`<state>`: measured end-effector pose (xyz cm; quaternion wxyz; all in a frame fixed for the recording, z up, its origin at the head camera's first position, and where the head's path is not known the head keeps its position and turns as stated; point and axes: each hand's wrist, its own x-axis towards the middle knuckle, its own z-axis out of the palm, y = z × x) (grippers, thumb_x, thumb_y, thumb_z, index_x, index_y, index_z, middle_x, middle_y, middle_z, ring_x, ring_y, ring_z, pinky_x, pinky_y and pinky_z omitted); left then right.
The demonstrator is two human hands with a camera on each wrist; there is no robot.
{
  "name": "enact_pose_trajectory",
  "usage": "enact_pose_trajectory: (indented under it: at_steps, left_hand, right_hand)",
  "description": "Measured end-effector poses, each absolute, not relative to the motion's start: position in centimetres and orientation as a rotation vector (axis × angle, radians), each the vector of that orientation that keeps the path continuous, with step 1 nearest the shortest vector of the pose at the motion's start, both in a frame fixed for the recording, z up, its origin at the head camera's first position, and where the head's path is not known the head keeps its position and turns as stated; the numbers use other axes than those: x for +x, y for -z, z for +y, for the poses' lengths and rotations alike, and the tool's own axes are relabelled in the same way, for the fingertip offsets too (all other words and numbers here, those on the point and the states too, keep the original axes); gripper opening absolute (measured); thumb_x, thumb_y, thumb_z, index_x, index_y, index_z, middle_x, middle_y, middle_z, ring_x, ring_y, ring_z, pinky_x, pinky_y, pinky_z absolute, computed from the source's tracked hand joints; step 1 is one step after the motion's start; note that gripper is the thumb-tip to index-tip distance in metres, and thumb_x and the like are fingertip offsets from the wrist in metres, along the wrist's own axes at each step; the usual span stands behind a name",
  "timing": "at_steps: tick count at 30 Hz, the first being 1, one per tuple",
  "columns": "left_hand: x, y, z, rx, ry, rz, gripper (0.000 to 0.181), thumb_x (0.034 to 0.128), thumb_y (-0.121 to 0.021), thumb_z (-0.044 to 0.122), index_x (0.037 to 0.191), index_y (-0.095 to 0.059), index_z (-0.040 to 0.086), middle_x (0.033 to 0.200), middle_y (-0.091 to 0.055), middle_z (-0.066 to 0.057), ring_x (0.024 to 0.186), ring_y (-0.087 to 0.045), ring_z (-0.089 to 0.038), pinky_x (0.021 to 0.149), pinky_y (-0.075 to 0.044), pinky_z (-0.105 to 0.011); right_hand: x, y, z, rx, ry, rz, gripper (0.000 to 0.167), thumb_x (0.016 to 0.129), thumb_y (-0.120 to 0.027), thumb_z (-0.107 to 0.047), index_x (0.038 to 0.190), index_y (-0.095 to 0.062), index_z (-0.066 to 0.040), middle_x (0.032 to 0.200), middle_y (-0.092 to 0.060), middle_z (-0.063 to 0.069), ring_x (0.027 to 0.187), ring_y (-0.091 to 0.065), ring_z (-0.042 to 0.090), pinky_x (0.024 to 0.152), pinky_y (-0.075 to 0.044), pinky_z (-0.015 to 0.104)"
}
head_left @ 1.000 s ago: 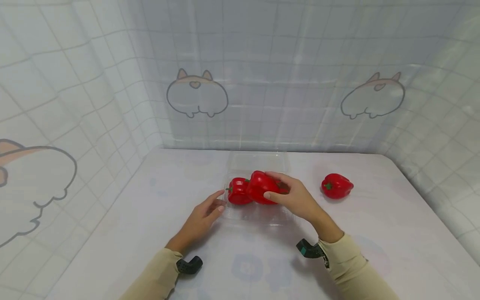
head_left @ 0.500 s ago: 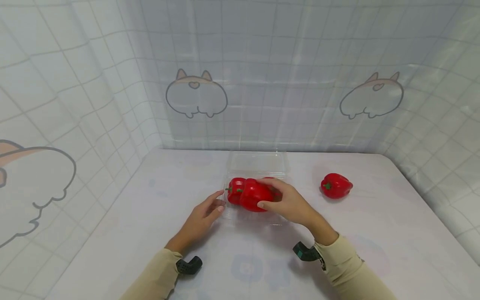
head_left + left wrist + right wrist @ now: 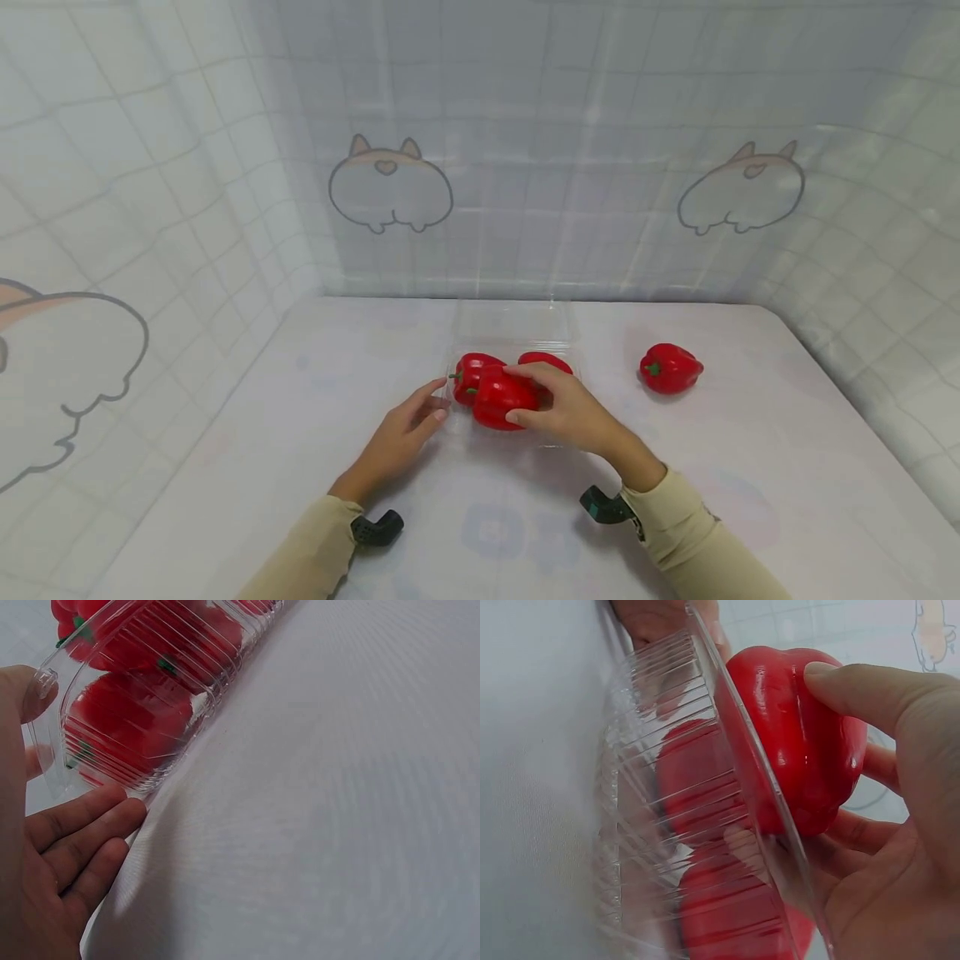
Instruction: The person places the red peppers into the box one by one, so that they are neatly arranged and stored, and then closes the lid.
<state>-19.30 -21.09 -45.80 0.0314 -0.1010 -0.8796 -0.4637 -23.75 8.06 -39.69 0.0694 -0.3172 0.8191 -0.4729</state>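
My right hand (image 3: 566, 406) grips a red bell pepper (image 3: 498, 404), thumb on its near side and fingers over its far side. The pepper sits tilted at the front of a clear plastic clamshell container (image 3: 558, 437), above its rim in the right wrist view. Inside lie two more red bell peppers, a left pepper (image 3: 471, 364) and a right pepper (image 3: 545, 360) partly behind my right hand. My left hand (image 3: 401, 433) holds the container's left edge; in the left wrist view the thumb (image 3: 45, 686) and index finger lie on either side of the rim, other fingers extended.
The container's clear lid (image 3: 513, 321) lies folded back towards the rear wall. Another red bell pepper (image 3: 670, 368) rests on the white table (image 3: 495, 533) to the right. Tiled-pattern sheets (image 3: 525, 167) stand around the back and sides.
My right hand has moved the held bell pepper left and towards me, lower at the container's front. More of the right pepper shows. My left hand has stayed at the edge.
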Motion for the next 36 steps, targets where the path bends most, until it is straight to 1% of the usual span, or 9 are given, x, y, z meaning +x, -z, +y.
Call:
enact_pose_trajectory:
  at_steps: [3, 11, 17, 21, 24, 27, 31, 36]
  left_hand:
    - [-19.3, 45.9, -21.1, -0.305, 1.418, -2.709, 0.055, 0.102, -0.059, 0.033, 0.153, -0.041, 0.027, 0.126, -0.066, 0.002, 0.118, -0.061, -0.02, 0.1, -0.05, -0.049]
    - [-19.4, 46.1, -21.1, -0.324, 1.414, -2.699, 0.055, 0.1021, -0.059, 0.031, 0.153, -0.041, 0.024, 0.126, -0.066, 0.0, 0.119, -0.06, -0.022, 0.1, -0.049, -0.051]
    - [-19.3, 46.3, -21.2, -0.325, 1.415, -2.697, 0.054, 0.102, -0.059, 0.032, 0.153, -0.042, 0.023, 0.127, -0.066, -0.001, 0.116, -0.062, -0.022, 0.098, -0.052, -0.048]
    - [-19.3, 46.1, -21.1, -0.309, 1.411, -2.701, 0.054, 0.1019, -0.059, 0.03, 0.153, -0.042, 0.025, 0.126, -0.066, 0.001, 0.116, -0.062, -0.021, 0.097, -0.052, -0.048]
    - [-19.4, 45.8, -21.0, -0.301, 1.42, -2.699, 0.054, 0.1016, -0.06, 0.029, 0.153, -0.042, 0.027, 0.126, -0.065, 0.002, 0.116, -0.061, -0.021, 0.097, -0.052, -0.048]
    - [-19.4, 45.7, -20.9, -0.301, 1.425, -2.704, 0.054, 0.1013, -0.06, 0.029, 0.152, -0.042, 0.027, 0.127, -0.065, 0.001, 0.117, -0.061, -0.022, 0.097, -0.052, -0.048]
    - [-19.2, 45.9, -21.1, -0.281, 1.419, -2.718, 0.055, 0.101, -0.061, 0.029, 0.153, -0.041, 0.027, 0.126, -0.065, 0.002, 0.117, -0.061, -0.021, 0.097, -0.052, -0.048]
    - [-19.2, 46.2, -21.1, -0.285, 1.432, -2.708, 0.056, 0.1013, -0.06, 0.032, 0.153, -0.04, 0.029, 0.127, -0.065, 0.003, 0.117, -0.061, -0.021, 0.097, -0.052, -0.048]
  right_hand:
    - [-23.7, 39.6, 8.0, -0.98, 1.401, 2.495, 0.062, 0.085, -0.082, -0.03, 0.141, -0.056, -0.026, 0.138, -0.053, -0.004, 0.124, -0.05, 0.023, 0.085, -0.058, 0.037]
    - [-23.3, 39.5, 7.5, -1.044, 1.34, 2.532, 0.062, 0.085, -0.081, -0.03, 0.141, -0.056, -0.022, 0.137, -0.055, -0.001, 0.123, -0.051, 0.023, 0.086, -0.058, 0.038]
    - [-23.2, 40.3, 7.1, -1.094, 1.265, 2.594, 0.062, 0.085, -0.082, -0.032, 0.141, -0.057, -0.021, 0.135, -0.056, 0.0, 0.121, -0.052, 0.021, 0.084, -0.058, 0.036]
    - [-23.2, 40.6, 6.9, -1.117, 1.229, 2.623, 0.06, 0.086, -0.081, -0.032, 0.14, -0.058, -0.021, 0.135, -0.055, -0.002, 0.12, -0.052, 0.017, 0.085, -0.057, 0.034]
    - [-23.1, 40.6, 6.8, -1.119, 1.226, 2.641, 0.06, 0.086, -0.081, -0.03, 0.14, -0.058, -0.022, 0.136, -0.054, -0.004, 0.123, -0.051, 0.016, 0.086, -0.057, 0.034]
    - [-23.0, 40.8, 6.7, -1.138, 1.21, 2.651, 0.06, 0.086, -0.08, -0.029, 0.141, -0.057, -0.022, 0.138, -0.055, -0.003, 0.127, -0.049, 0.019, 0.086, -0.057, 0.036]
    - [-23.0, 40.9, 6.5, -1.174, 1.156, 2.659, 0.061, 0.087, -0.08, -0.03, 0.142, -0.056, -0.022, 0.141, -0.055, -0.004, 0.132, -0.047, 0.02, 0.089, -0.056, 0.035]
    - [-22.8, 40.9, 6.3, -1.222, 1.094, 2.681, 0.062, 0.087, -0.079, -0.032, 0.144, -0.055, -0.023, 0.144, -0.054, -0.004, 0.132, -0.049, 0.018, 0.092, -0.054, 0.034]
